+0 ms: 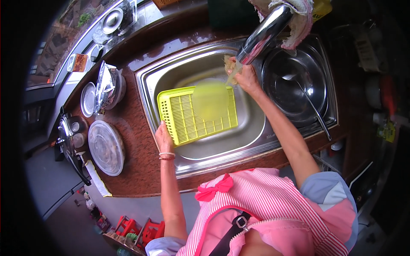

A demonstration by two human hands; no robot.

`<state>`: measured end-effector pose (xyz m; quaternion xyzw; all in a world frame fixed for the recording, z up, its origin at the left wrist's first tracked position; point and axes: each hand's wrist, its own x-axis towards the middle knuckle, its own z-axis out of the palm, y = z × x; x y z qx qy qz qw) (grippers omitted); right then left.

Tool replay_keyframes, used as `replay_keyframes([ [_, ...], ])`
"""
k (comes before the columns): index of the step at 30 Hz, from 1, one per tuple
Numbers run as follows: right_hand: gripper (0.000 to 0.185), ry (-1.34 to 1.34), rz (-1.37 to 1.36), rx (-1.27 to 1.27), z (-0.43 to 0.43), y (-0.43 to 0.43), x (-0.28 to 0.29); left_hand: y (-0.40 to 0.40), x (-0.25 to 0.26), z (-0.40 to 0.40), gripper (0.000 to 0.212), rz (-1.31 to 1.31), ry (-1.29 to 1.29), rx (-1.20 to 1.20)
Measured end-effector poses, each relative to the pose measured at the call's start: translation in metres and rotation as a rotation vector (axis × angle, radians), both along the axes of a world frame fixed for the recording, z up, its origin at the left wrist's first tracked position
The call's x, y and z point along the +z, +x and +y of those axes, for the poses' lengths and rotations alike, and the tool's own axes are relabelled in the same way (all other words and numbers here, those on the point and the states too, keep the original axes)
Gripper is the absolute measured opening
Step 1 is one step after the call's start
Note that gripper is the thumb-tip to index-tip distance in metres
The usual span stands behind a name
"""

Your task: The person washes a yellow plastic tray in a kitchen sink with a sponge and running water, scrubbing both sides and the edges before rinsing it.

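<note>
In the left basin of a stainless steel sink (192,155) lies a yellow-green slatted plastic basket (182,116), tilted and partly raised over the basin. My left hand (164,137) grips its left edge near the lower corner. A blurred, round, pale yellow patch covers part of the slats; what it is, I cannot tell. My right hand (246,78) holds a tan fibrous scrubber (229,64), which looks like loofah, beyond the basket's upper right corner. Just above it is the mouth of a chrome faucet (264,33), and water seems to run down past my fingers.
A large metal bowl (275,92) with a long-handled ladle (309,99) fills the right basin. A cloth (299,25) wraps the faucet. Left on the brown stone counter (134,166) stand a lidded plastic container (106,148), a foil-covered bowl (107,84) and a pot lid (65,132).
</note>
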<state>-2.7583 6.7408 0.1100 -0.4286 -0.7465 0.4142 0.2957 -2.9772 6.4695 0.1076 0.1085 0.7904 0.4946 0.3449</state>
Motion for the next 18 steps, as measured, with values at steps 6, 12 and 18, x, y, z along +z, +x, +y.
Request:
replay_keyframes([
  [6,0.021,0.339,0.052,0.124,-0.119,-0.035,0.032,0.044,-0.042,0.019,0.044,0.046,-0.020,0.080],
  [12,0.014,0.275,-0.217,0.043,-0.071,-0.023,-0.073,0.074,-0.059,0.026,0.049,0.241,-0.050,0.023],
  [18,0.009,0.208,-0.349,-0.266,-0.057,-0.003,-0.068,0.082,-0.039,0.034,0.047,0.426,-0.178,0.010],
])
